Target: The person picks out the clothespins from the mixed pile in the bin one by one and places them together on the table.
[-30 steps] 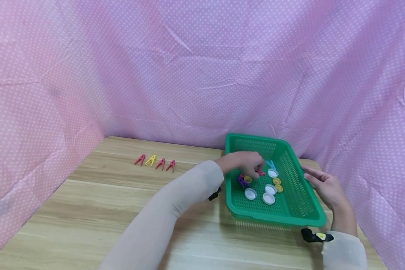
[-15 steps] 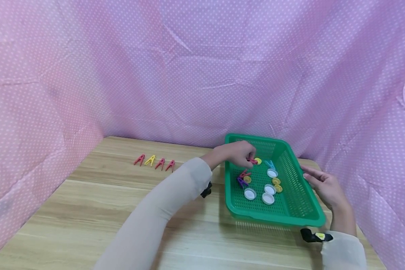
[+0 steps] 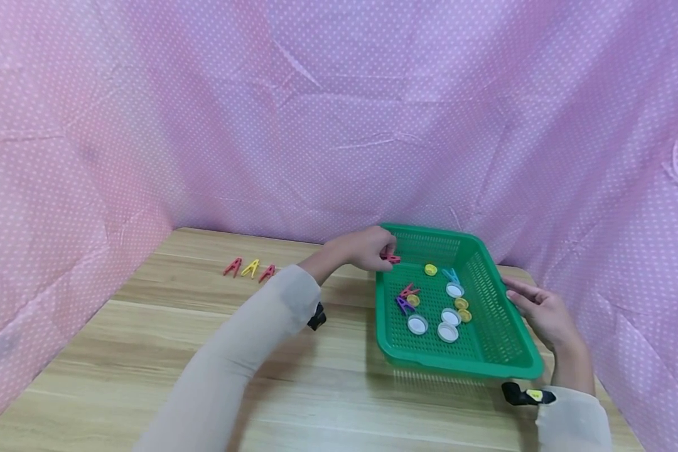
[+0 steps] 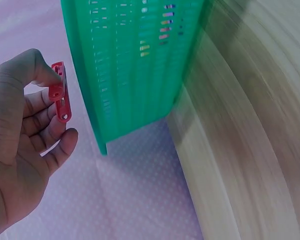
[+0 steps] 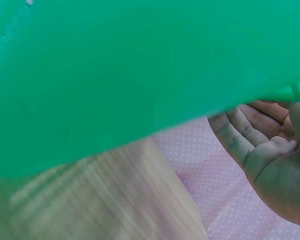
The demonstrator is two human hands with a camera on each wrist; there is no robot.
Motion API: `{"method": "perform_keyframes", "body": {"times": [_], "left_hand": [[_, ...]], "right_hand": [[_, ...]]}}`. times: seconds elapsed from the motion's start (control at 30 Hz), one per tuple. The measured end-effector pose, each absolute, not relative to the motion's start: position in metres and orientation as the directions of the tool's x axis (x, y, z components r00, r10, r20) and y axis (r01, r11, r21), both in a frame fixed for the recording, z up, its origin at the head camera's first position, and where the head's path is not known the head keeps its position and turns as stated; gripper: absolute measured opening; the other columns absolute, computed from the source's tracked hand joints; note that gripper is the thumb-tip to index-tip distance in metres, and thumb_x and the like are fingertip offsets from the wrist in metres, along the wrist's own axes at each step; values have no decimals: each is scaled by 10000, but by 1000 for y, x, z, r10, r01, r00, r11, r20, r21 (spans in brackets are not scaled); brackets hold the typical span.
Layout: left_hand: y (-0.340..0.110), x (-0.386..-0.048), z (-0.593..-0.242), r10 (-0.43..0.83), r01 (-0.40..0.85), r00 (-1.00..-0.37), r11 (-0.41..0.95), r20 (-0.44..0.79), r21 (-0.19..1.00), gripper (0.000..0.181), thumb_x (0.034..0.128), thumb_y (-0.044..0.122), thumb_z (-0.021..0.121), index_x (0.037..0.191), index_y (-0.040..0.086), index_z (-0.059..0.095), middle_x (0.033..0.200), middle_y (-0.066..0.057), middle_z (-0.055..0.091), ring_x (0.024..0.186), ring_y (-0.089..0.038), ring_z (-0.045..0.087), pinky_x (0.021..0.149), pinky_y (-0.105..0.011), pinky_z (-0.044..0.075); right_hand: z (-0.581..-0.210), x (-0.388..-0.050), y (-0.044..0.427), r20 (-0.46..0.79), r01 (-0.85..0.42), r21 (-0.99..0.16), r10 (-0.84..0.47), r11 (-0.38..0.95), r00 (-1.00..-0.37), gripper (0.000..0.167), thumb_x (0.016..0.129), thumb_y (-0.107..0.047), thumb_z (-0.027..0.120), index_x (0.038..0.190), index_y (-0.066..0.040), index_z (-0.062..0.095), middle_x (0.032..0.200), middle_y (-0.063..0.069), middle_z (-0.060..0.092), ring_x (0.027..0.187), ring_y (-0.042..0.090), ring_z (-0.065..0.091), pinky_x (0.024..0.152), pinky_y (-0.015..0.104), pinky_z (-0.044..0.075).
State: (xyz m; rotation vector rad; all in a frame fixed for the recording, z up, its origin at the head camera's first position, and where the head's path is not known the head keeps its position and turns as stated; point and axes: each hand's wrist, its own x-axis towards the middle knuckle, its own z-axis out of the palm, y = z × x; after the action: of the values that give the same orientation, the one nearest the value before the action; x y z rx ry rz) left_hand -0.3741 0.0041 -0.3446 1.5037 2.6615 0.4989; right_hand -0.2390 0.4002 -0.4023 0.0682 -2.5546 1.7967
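In the head view my left hand (image 3: 370,249) is over the left rim of a green plastic basket (image 3: 457,369), pinching a red clothespin (image 3: 393,258) between thumb and fingers. The left wrist view shows this clothespin (image 4: 60,92) outside the basket wall. My right hand (image 3: 548,317) touches the basket's right rim, its fingers fairly straight. Inside the basket lie another red clothespin (image 3: 409,290), a purple clothespin (image 3: 405,306), a light blue clothespin (image 3: 451,276), several white caps (image 3: 417,324) and several yellow caps (image 3: 430,270).
On the wooden table (image 3: 164,351), left of the basket, a row of clothespins includes a red one (image 3: 233,267) and a yellow one (image 3: 251,269). My left forearm partly covers this row. A pink dotted curtain (image 3: 339,125) encloses the table.
My left hand has moved left from inside the basket to its left rim, carrying the red clothespin. A yellow cap has come into sight. The right hand and basket have stayed nearly still.
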Motion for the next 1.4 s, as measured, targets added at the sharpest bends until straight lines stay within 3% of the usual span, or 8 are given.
{"method": "perform_keyframes", "body": {"times": [0.2,0.33,0.63,0.87,1.1,1.4], "left_hand": [[-28,-371,-349,817,810,-554,485,158,331,121,874,183,678,820,109,598,699,40,501,624,-78,407,571,-234,331],[-50,-369,-355,789,790,-588,514,178,334,121,849,197,674,818,116,589,665,61,472,596,-72,381,546,-248,310],[-101,-355,-364,706,711,-684,591,183,380,93,855,190,675,858,141,595,737,37,542,664,-119,463,586,-294,383],[-139,-346,-371,626,652,-753,667,202,360,89,833,202,674,861,138,619,739,31,545,649,-116,475,583,-292,394],[-175,-336,-379,549,571,-814,696,190,437,65,822,161,674,823,123,621,640,32,599,507,-129,557,497,-307,463],[-217,-326,-391,433,490,-872,760,229,428,141,825,169,743,808,102,621,704,5,550,667,-156,493,625,-331,421]], "right_hand": [[-403,-238,400,45,-53,-940,-31,338,-999,582,1042,-283,612,1498,42,457,1150,-237,680,996,-24,676,796,182,559],[-403,-239,401,50,-59,-967,-46,248,-998,538,1036,-236,626,1483,28,488,1139,-195,708,974,17,697,777,204,571],[-402,-241,401,58,-68,-983,-59,172,-997,495,1027,-191,641,1463,13,527,1130,-142,733,964,45,709,780,211,574],[-404,-239,404,65,-70,-976,-34,206,-997,490,1014,-182,660,1450,10,542,1151,-185,715,1019,-31,663,813,145,535],[-403,-238,405,90,-88,-961,-3,261,-996,388,1024,-114,634,1396,-6,610,1120,-202,721,1016,-89,631,812,104,505],[-403,-238,405,68,-58,-944,20,325,-997,421,1004,-224,682,1379,-38,638,1078,-231,716,991,-96,634,798,99,503]]}}
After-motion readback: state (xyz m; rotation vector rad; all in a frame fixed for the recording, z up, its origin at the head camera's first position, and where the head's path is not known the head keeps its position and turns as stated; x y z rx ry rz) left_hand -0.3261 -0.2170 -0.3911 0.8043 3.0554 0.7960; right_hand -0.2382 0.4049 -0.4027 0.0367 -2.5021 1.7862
